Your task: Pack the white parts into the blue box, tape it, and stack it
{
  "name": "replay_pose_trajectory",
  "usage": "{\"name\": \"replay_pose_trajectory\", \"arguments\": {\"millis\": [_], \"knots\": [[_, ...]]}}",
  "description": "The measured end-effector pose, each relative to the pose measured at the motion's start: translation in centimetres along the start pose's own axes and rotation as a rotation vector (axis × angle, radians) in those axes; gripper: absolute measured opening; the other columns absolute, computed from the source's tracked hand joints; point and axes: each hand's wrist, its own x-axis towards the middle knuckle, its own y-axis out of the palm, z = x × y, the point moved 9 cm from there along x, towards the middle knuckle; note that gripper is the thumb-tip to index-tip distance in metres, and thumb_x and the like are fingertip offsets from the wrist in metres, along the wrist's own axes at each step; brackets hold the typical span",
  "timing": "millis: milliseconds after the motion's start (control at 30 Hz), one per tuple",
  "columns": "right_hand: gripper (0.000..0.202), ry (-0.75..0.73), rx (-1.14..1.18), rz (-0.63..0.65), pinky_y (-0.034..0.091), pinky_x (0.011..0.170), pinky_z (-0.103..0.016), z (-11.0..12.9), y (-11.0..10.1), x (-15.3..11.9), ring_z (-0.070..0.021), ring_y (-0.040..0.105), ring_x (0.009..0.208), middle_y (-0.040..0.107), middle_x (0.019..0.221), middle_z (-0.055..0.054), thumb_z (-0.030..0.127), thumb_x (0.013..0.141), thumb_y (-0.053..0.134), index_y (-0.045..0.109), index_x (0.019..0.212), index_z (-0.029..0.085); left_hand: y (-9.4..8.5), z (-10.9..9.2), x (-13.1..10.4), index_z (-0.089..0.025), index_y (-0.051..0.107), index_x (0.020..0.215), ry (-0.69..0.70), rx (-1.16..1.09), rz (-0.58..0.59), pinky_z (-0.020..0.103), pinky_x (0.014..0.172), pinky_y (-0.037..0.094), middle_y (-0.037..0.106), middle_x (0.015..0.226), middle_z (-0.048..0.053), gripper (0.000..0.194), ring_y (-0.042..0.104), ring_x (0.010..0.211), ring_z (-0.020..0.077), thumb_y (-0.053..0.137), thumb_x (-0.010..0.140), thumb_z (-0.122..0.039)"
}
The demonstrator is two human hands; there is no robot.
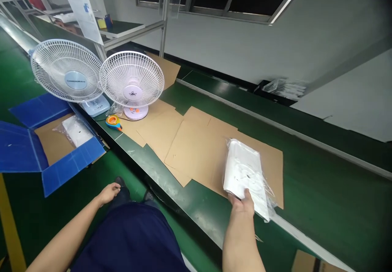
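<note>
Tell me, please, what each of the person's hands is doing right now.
Left hand: fingers curled; whether fully closed cannot be told, nothing visibly held.
Right hand: closed on the plastic-wrapped white part, gripping its near edge.

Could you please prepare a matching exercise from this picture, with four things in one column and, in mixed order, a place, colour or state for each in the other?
Column 1
1. White wrapped part
2. Tape dispenser
3. Box
4. Fan with lilac base

Column 2
A. Orange and blue
B. Standing beside a light-blue fan
C. Gripped by the right hand
D. Open, a white item inside

Pairs: 1-C, 2-A, 3-D, 4-B
</note>
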Motion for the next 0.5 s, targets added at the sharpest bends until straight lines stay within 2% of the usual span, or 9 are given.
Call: {"name": "replay_pose_trajectory", "arguments": {"millis": [133,267,333,400,500], "knots": [[0.018,-0.006,-0.046,0.026,0.056,0.113,-0.045,0.6,0.2,-2.2,-0.0225,0.068,0.138,0.071,0.147,-0.012,0.005,0.096,0.063,0.076,0.099,0.017,0.2,-1.4,0.0,-0.019,0.069,0.114,-0.001,-0.07,-0.001,0.031,0.066,0.048,0.065,0.086,0.003,0.065,0.067,0.084,0.0242,0.077,0.072,-0.068],[0.02,0.005,-0.125,0.117,0.05,0.121,-0.044,-1.5,-2.5,-6.1,-0.0217,0.06,0.15,0.065,0.157,-0.01,0.009,0.093,0.066,0.078,0.106,0.018,0.8,-4.6,-0.9,-0.019,0.071,0.116,0.068,-0.099,-0.007,0.036,0.075,0.054,0.072,0.094,0.007,0.058,0.071,0.095,0.0282,0.078,0.077,-0.062],[0.022,0.011,-0.176,0.154,0.05,0.12,-0.039,-3.2,-4.8,-8.6,-0.0209,0.053,0.155,0.061,0.163,-0.008,0.012,0.089,0.069,0.079,0.107,0.02,2.1,-6.9,-1.7,-0.019,0.072,0.119,0.124,-0.162,0.011,0.038,0.082,0.057,0.075,0.103,0.009,0.056,0.073,0.1,0.0289,0.078,0.08,-0.059],[0.025,0.018,-0.227,0.227,0.05,0.119,-0.035,-5.2,-6.7,-10.9,-0.0188,0.047,0.159,0.059,0.165,-0.004,0.018,0.088,0.073,0.081,0.11,0.025,4.2,-9.8,-2.7,-0.02,0.073,0.121,0.186,-0.255,0.052,0.039,0.085,0.058,0.077,0.112,0.011,0.054,0.074,0.103,0.0283,0.08,0.081,-0.056],[0.033,0.074,-0.424,0.448,0.047,0.122,-0.04,-9.3,-8.0,-13.3,-0.0222,0.042,0.162,0.061,0.163,0.004,0.039,0.084,0.085,0.084,0.116,0.036,8.0,-14.7,-4.5,-0.02,0.074,0.122,0.284,-0.404,0.143,0.042,0.088,0.059,0.078,0.12,0.016,0.053,0.076,0.104,0.0283,0.085,0.083,-0.053]]}}
